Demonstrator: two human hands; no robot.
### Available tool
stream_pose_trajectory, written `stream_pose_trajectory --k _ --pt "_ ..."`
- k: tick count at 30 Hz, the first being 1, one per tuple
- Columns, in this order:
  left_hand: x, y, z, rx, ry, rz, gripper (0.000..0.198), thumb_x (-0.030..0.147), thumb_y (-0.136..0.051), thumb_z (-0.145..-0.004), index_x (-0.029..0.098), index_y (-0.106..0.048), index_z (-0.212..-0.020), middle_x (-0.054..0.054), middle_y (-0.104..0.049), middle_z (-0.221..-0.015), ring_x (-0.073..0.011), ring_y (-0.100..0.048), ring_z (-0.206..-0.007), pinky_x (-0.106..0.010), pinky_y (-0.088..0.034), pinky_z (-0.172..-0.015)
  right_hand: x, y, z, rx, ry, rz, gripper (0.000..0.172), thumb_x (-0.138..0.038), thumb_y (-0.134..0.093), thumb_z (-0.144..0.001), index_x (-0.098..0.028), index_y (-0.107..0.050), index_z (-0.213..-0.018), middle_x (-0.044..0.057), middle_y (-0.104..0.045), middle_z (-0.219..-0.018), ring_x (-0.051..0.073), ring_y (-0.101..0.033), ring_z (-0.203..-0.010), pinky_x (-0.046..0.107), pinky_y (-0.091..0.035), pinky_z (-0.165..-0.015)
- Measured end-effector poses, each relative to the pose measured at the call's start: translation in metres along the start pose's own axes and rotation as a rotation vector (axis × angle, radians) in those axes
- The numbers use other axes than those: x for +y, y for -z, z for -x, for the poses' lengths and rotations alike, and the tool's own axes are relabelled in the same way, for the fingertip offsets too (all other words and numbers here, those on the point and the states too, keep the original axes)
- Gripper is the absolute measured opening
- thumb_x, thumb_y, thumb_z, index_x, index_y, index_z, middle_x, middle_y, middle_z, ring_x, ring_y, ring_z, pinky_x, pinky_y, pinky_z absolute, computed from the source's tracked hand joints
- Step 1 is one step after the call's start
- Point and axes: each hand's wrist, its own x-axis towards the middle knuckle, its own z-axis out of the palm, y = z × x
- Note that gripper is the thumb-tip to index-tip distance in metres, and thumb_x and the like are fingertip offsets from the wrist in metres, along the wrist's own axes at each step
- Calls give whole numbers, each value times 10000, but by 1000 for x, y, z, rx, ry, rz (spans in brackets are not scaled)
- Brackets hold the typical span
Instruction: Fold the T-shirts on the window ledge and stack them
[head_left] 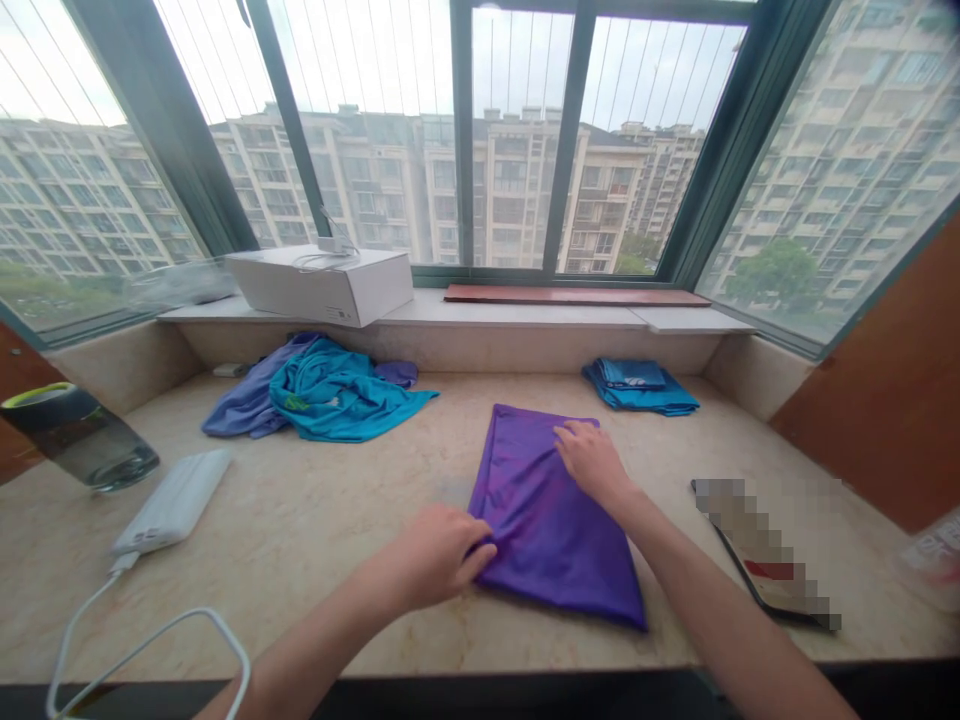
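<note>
A purple garment (551,520) lies folded into a rough rectangle on the stone counter, with shallow wrinkles across it. My left hand (439,555) is closed on its left edge, the thumb and fingers pinching the fabric near the front. On the upper right corner rests my right hand (592,462), fingers stretched out over the cloth and pressing lightly on it. Behind it sits a neatly folded blue garment (637,387). To the left is a crumpled heap of a teal garment (337,390) and a bluish-purple garment (244,400).
At left stand a tinted bottle (82,440) and a white power bank (176,500) with a white cable (150,640). A phone (765,560), partly blurred out, lies at right. A white box (300,285) and a reddish board (577,295) rest on the sill (517,313) below the windows.
</note>
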Motion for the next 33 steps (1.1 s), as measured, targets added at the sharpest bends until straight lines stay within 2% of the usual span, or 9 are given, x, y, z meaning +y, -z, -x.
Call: stream_pose_trajectory --k 2,4,8,10,14,19,23,28,33 --pt "14 2 5 -20 -72 5 285 323 -448 -1012 229 -708 -943 -46 -740 -813 -209 -707 -734 -289 -518 -689 -17 1 13 -89 99 -121 466 -409 -380 -1052 -178 -606 -1387 172 -628 -1382 303 -600 -1251 444 -454 -1058" --pt "10 1 -4 19 -56 -68 241 216 -462 -984 213 -702 -959 -56 -740 -840 -208 -711 -776 -287 -526 -718 -31 -2 24 -174 237 -192 537 -511 -391 -1038 -207 -546 -1453 156 -549 -1480 320 -515 -1360 467 -425 -1102" --pt "-37 -7 -40 151 52 -218 372 6 -476 -890 175 -674 -1155 -115 -724 -1143 -237 -674 -1106 -341 -521 -955 -42 6 36 -191 438 -229 488 -407 -436 -1044 -252 -475 -1506 114 -403 -1595 303 -362 -1478 524 -318 -1192" --pt "-64 -13 -50 155 93 -247 424 -24 -476 -879 149 -650 -1225 -152 -676 -1276 -253 -636 -1203 -374 -494 -1031 -42 18 51 -113 422 -240 424 -317 -470 -1032 -219 -563 -1435 121 -480 -1546 297 -421 -1444 522 -327 -1194" --pt "-100 -20 -45 125 140 -244 410 -49 -516 -838 142 -685 -1160 -160 -693 -1249 -265 -670 -1156 -377 -526 -994 -43 35 115 -27 340 -331 401 -347 -558 -995 -229 -613 -1374 94 -643 -1387 258 -615 -1252 425 -504 -1070" --pt "-118 -24 -30 121 163 -209 457 -61 -498 -836 174 -684 -1181 -130 -673 -1306 -238 -655 -1183 -329 -531 -970 -42 14 185 116 235 -234 438 -282 -691 -897 -204 -639 -1326 110 -679 -1324 313 -653 -1175 463 -563 -979" --pt "-121 -24 -30 137 153 -170 352 -24 -509 -862 175 -704 -1077 -108 -725 -1124 -215 -690 -1070 -305 -541 -924 -43 5 186 267 256 -239 263 -155 -548 -963 -204 -696 -1174 87 -744 -1172 271 -706 -1042 469 -568 -934" --pt "-122 -17 -28 207 147 -126 232 39 -519 -904 155 -687 -1013 -101 -709 -981 -202 -702 -932 -307 -553 -877 -47 27 173 493 250 -372 183 -129 -568 -966 -177 -665 -1113 93 -755 -1070 238 -704 -1015 435 -565 -922" --pt "-125 -12 -21 251 155 -87 210 85 -487 -941 164 -678 -981 -88 -702 -956 -199 -702 -912 -309 -551 -875 -64 34 176 381 468 -422 194 -99 -557 -961 -191 -676 -1083 77 -754 -1073 232 -694 -1052 426 -565 -945"
